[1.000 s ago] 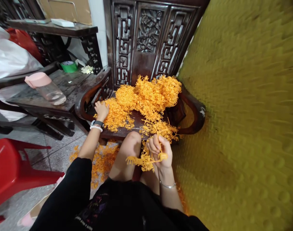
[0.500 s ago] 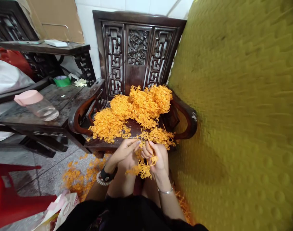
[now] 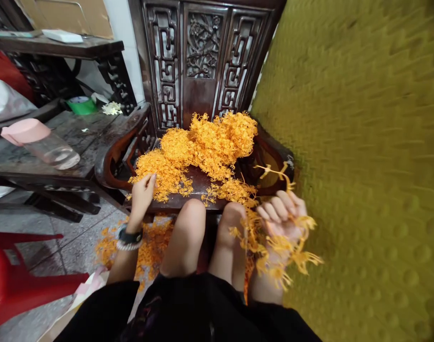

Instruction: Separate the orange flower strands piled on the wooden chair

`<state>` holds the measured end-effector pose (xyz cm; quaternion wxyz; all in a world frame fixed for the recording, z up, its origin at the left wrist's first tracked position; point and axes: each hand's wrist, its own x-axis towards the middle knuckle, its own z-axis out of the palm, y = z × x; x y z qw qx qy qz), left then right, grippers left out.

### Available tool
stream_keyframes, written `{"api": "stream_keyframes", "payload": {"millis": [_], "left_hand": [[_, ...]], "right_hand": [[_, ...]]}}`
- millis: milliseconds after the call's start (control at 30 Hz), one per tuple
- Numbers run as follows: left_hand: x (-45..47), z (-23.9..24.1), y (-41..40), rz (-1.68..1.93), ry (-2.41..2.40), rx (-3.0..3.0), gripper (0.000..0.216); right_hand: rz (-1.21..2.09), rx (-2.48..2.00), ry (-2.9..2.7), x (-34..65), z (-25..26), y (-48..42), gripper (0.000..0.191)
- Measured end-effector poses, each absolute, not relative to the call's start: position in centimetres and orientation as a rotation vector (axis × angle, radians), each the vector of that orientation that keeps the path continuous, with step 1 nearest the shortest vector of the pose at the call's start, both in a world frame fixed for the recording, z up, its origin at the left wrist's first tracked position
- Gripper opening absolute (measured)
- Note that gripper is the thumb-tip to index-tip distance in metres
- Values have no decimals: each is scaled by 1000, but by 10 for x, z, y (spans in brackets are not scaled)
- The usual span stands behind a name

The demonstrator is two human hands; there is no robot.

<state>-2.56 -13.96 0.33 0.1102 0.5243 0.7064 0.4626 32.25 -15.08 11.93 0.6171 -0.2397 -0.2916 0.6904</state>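
My right hand [image 3: 283,213] is closed round a strand of orange plastic pieces [image 3: 302,259], out to the right above my knee. Its branching ends hang below the fist, and one bit sticks up above it. My left hand [image 3: 144,192] is at the left front of the seat, thumb and fingers pinched together at the edge of the orange pile [image 3: 176,149]. Whatever lies between those fingertips is too small to make out. The pile of small, spidery orange pieces covers much of the dark carved wooden chair [image 3: 201,183], with a looser clump [image 3: 234,190] near its front edge.
A yellow textured mat [image 3: 363,142] stands like a wall close on the right. To the left, a dark wooden table [image 3: 92,142] carries a pink-lidded bottle [image 3: 42,142] and green tape [image 3: 81,105]. Orange bits [image 3: 153,251] litter the floor near a red stool [image 3: 28,285].
My hands have moved apart from the middle. The left went left to the pile; the right swung right with the orange strand. The view has tilted down slightly.
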Motion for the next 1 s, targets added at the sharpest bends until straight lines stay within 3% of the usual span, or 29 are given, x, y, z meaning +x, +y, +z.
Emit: {"api": "stream_keyframes", "payload": {"millis": [233, 467, 600, 733, 833, 933, 1000], "left_hand": [[-11, -76, -67, 1163, 2387, 1624, 29], [-7, -95, -71, 1065, 2403, 1714, 30], [-2, -96, -77, 886, 2346, 1830, 29], [14, -67, -91, 1250, 2230, 1684, 33], [39, -20, -113, 1560, 1690, 1680, 45], [72, 28, -139, 1494, 1098, 1801, 70], [90, 49, -152, 1448, 998, 1878, 81]], "right_hand": [[1800, -501, -647, 281, 80, -129, 48], [1874, -400, -663, 273, 79, -120, 41], [1821, -489, -729, 266, 88, -121, 27], [1733, -573, -723, 263, 88, -124, 12], [1711, -637, -807, 258, 84, -126, 9], [1722, -654, -903, 250, 81, -131, 12], [1717, -684, -979, 245, 80, -136, 15]]}}
